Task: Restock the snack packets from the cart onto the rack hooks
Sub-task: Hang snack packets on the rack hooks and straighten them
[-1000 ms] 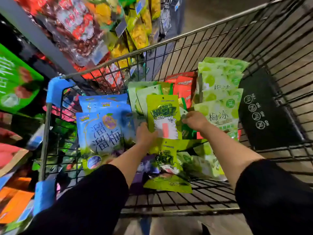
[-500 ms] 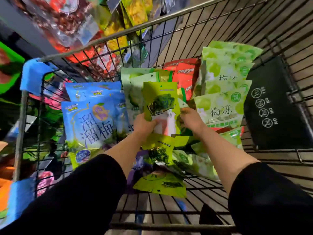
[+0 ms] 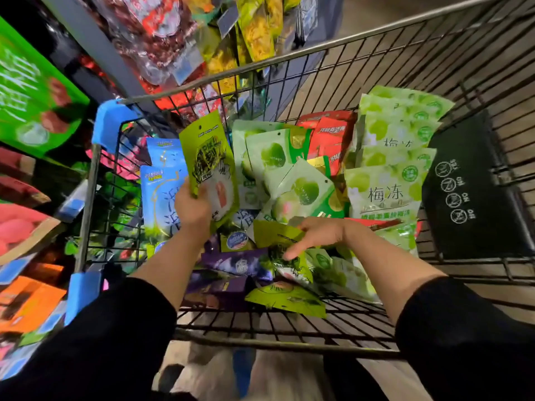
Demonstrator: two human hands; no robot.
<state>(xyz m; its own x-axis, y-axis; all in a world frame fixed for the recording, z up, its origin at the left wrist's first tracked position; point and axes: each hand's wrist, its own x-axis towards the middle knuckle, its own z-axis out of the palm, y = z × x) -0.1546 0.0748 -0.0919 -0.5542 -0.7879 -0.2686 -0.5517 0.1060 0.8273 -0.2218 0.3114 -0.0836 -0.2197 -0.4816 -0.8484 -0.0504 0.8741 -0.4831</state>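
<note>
My left hand (image 3: 192, 208) grips a yellow-green snack packet (image 3: 212, 157) by its lower edge and holds it upright over the wire cart (image 3: 289, 57). My right hand (image 3: 317, 234) reaches down with loose fingers onto another yellow-green packet (image 3: 278, 234) lying in the cart, its fingertips touching the pack. Below that lies a third yellow-green packet (image 3: 286, 299) flat on the cart floor. Blue packets (image 3: 162, 198), pale green packets (image 3: 388, 195) and red packets (image 3: 330, 137) stand packed in the cart.
The rack (image 3: 95, 44) at the left and top carries hanging bags in red, yellow and green (image 3: 34, 91). Blue plastic corner guards (image 3: 111, 124) sit on the cart's left rim. A black child-seat flap (image 3: 466, 192) closes the cart's right side. Bare floor shows beyond the cart.
My right hand let go of the upright packet and dropped to a packet lower in the cart. My left hand carried the upright packet up and to the left.
</note>
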